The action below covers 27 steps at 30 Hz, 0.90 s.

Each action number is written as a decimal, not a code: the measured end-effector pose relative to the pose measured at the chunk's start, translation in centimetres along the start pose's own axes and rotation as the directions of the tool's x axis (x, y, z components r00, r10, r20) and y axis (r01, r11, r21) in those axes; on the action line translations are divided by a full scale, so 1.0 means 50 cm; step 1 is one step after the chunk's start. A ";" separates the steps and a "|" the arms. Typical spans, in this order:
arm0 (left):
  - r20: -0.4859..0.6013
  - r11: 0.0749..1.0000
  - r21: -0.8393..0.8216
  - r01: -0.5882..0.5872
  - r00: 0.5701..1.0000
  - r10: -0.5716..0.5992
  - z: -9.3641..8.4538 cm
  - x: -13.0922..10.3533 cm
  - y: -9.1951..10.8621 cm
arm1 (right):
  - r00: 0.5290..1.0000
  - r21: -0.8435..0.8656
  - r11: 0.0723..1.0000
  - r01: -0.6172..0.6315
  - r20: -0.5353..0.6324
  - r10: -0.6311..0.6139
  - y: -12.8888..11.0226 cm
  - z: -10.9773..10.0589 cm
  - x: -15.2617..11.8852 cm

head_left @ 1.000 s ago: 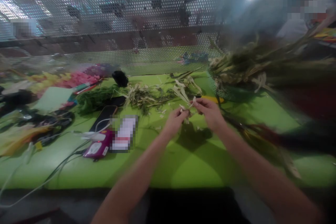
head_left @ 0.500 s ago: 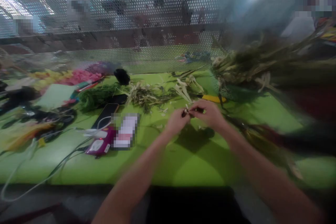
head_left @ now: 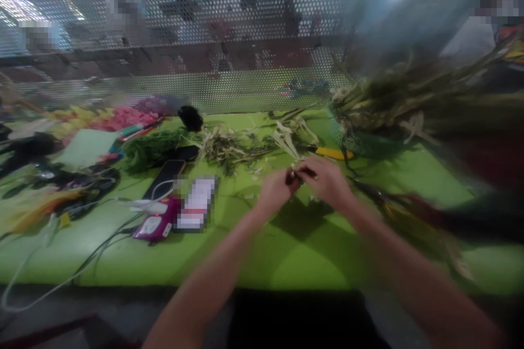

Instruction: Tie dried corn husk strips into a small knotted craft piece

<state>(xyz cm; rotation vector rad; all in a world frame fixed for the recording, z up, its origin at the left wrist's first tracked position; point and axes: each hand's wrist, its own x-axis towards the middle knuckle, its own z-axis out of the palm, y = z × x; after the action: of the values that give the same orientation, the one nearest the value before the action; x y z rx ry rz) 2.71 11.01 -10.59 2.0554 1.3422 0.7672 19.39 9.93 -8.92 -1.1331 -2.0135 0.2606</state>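
Fingertip to fingertip, my left hand [head_left: 278, 191] and my right hand [head_left: 323, 177] meet over the green table [head_left: 303, 262]. Both are closed in a pinch around a small pale piece [head_left: 293, 172], mostly hidden by the fingers. Just beyond them lie pale dried husk strips [head_left: 285, 140] and a yellow-handled tool [head_left: 333, 153]. A heap of dried plant scraps [head_left: 225, 147] spreads to the left of the strips, with small bits scattered near my left hand.
Left stand a phone with a lit screen [head_left: 197, 204], a dark phone [head_left: 166, 177], a purple power box [head_left: 158, 223] with cables and green netting [head_left: 153, 150]. A green basket [head_left: 360, 142] of dried stalks is at right, scissors [head_left: 368, 191] below. A perforated screen [head_left: 245, 82] rises behind.
My hands stay together in nearly the same place, and the fingers have turned slightly around the small piece. The objects on the table have not moved.
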 end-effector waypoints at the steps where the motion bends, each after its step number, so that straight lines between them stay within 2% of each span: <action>1: 0.000 1.000 -0.001 -0.008 1.000 0.008 0.000 -0.001 -0.001 | 1.000 -0.022 1.000 0.006 0.006 -0.006 -0.003 -0.001 0.000; 10: 0.002 1.000 -0.018 -0.023 1.000 0.023 -0.003 0.002 -0.011 | 0.988 0.007 0.995 0.102 0.113 -0.102 -0.008 -0.006 0.000; 16: 0.026 0.998 -0.058 0.003 1.000 -0.001 -0.002 -0.001 -0.009 | 0.994 -0.050 0.999 0.005 0.108 0.001 -0.015 -0.010 -0.002; 23: 0.036 0.999 0.052 -0.009 0.999 0.007 0.006 0.003 -0.015 | 0.984 -0.204 0.969 0.139 0.138 -0.112 -0.018 -0.004 -0.008; 25: 0.042 1.000 0.000 -0.019 0.999 0.019 0.010 0.005 -0.021 | 0.986 -0.187 0.973 0.139 0.118 -0.118 -0.018 0.000 -0.009; 27: 0.070 0.991 -0.135 0.008 0.998 0.002 0.014 0.007 -0.026 | 0.993 -0.108 0.989 0.099 0.080 -0.090 -0.019 0.002 -0.009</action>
<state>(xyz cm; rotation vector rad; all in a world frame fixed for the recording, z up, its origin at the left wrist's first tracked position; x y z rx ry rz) 2.53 11.68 -11.96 1.9553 1.2204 0.7567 18.84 9.07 -8.74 -1.1070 -2.1650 0.1455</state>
